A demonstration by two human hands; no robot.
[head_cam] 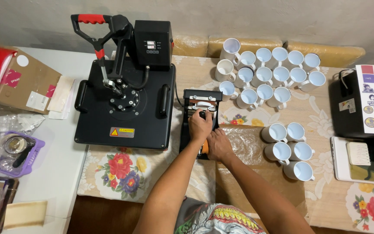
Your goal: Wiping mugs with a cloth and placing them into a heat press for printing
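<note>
Black and small, the mug press [201, 108] sits on the flowered tablecloth [122, 167] just right of the big heat press [124, 104]. The left hand [200, 125] is closed around its knob; the right hand [218, 145] grips the orange-handled lever at the near end. White mugs [267, 71] stand nearby.

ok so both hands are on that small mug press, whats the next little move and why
Probably press the lever down until it locks. The left hand grips a black knob on the top of the small mug press, while the right hand steadies its near end, by an orange part. Whether a mug sits inside is hidden by the hands, so check that first.
</note>
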